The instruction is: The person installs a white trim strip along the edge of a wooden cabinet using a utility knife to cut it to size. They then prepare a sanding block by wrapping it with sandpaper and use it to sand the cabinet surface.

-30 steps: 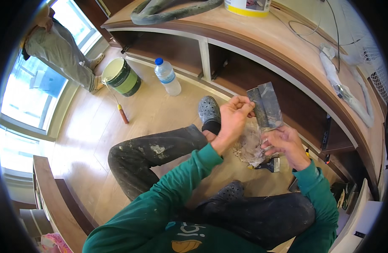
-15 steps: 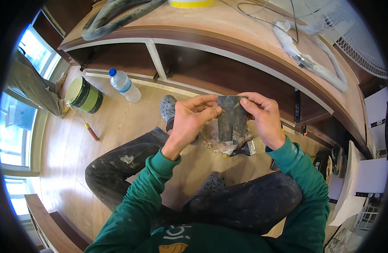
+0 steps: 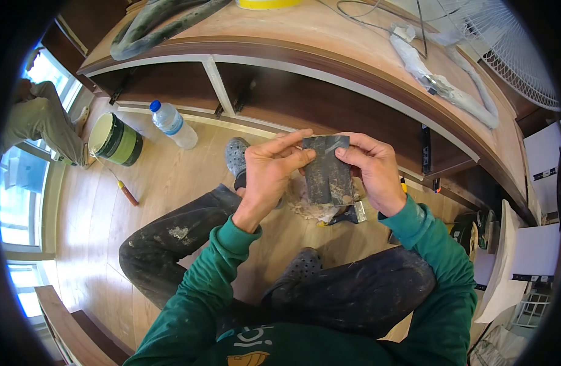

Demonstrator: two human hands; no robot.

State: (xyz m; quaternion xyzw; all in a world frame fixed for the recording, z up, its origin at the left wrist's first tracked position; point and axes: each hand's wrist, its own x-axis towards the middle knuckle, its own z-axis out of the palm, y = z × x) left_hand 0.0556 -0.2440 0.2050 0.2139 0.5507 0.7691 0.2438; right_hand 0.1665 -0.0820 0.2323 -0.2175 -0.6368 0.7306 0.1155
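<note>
Both my hands grip a thin, dark grey rectangular piece (image 3: 325, 180), scuffed and dusty, in front of my chest. My left hand (image 3: 273, 168) pinches its upper left corner, with thumb on the face. My right hand (image 3: 369, 168) holds the upper right side, thumb pressed on the front. Beneath the piece, partly hidden, a messy heap of pale lumps (image 3: 299, 206) lies on the floor with a scraper-like tool (image 3: 358, 210) at its right, its handle partly covered. My crossed legs and grey clogs are below and behind my hands.
A curved cabinet (image 3: 280, 53) spans ahead, carrying a hose (image 3: 131, 39) and wire-guarded fan (image 3: 518, 64). At left are a green bucket (image 3: 116, 137), water bottle (image 3: 174, 125), yellow-red-handled tool (image 3: 125, 192) and another person's legs (image 3: 42, 119). A plank (image 3: 52, 308) stands lower left.
The piece, earlier tilted at my right, is turned upright and held centrally by both hands at its top. The view has swung rightward. The other person's knee is now more bent.
</note>
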